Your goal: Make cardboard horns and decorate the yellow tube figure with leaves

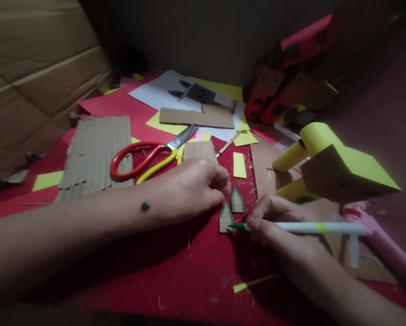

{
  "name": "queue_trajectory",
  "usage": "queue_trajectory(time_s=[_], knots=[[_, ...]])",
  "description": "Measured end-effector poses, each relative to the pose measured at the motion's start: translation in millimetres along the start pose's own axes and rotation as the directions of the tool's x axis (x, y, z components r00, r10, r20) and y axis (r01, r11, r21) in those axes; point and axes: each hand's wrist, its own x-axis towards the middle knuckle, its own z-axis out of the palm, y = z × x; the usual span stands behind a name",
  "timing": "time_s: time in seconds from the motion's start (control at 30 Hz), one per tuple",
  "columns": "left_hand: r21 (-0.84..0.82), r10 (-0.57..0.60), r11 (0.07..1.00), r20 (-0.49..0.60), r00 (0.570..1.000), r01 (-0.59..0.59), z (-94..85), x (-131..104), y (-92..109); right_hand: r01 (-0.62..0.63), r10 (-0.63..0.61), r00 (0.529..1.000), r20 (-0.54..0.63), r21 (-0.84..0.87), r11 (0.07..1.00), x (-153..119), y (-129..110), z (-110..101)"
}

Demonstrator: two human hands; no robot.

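Note:
My right hand (280, 226) grips a green felt-tip pen (301, 227) with a white barrel. Its green tip touches the lower right side of a small pointed cardboard piece (225, 222) edged partly in green. Just above and to the right lies a second pointed cardboard piece (237, 201), outlined in green. My left hand (203, 185) rests on the red surface beside these pieces, its fingers curled in and nothing visible between them. Behind its wrist lie scissors (174, 147) with one red and one yellow handle, partly covered, and a small cardboard rectangle (200, 151).
Corrugated cardboard (97, 149) lies at left, below a large cardboard wall (36, 81). Paper sheets and a cardboard strip (189, 117) are at the back. A yellow paper model (345, 167) and a pink tool (389, 242) stand at right, red spotted models (308, 40) behind.

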Motion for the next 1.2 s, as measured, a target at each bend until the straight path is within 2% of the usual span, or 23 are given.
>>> queue_trajectory(time_s=[0.1, 0.2, 0.3, 0.47, 0.6, 0.73, 0.93, 1.2], knots=[[0.019, -0.063, 0.998, 0.020, 0.998, 0.063, 0.5, 2, 4, -0.013, 0.012, 1.000, 0.013, 0.042, 0.999, 0, 0, -1], [0.086, -0.068, 0.994, 0.045, 0.997, 0.064, 0.6, 6, 7, 0.017, -0.015, 0.999, -0.033, 0.065, 0.998, 0, -2, 1], [0.162, -0.069, 0.985, 0.076, 0.995, 0.056, 1.6, 9, 9, 0.038, -0.039, 0.997, -0.067, -0.008, 0.999, -1, -3, 3], [0.357, -0.051, 0.934, 0.078, 0.996, 0.020, 4.5, 10, 13, 0.073, -0.076, 0.996, -0.053, -0.048, 0.996, -2, 1, 3], [0.432, -0.032, 0.902, 0.101, 0.994, -0.015, 5.2, 12, 16, 0.116, -0.124, 0.991, -0.054, -0.140, 0.983, -2, 2, 2], [0.428, -0.047, 0.904, 0.135, 0.990, -0.016, 2.1, 18, 17, 0.167, -0.197, 0.978, -0.072, -0.307, 0.937, -5, -5, 5], [0.364, -0.067, 0.931, 0.180, 0.981, -0.003, -4.8, 23, 13, 0.053, -0.147, 0.966, -0.213, -0.392, 0.919, -15, -16, 16], [0.331, -0.040, 0.943, 0.172, 0.984, -0.020, -4.0, 23, 8, 0.058, -0.143, 0.975, -0.172, -0.422, 0.905, -14, -15, 16]])
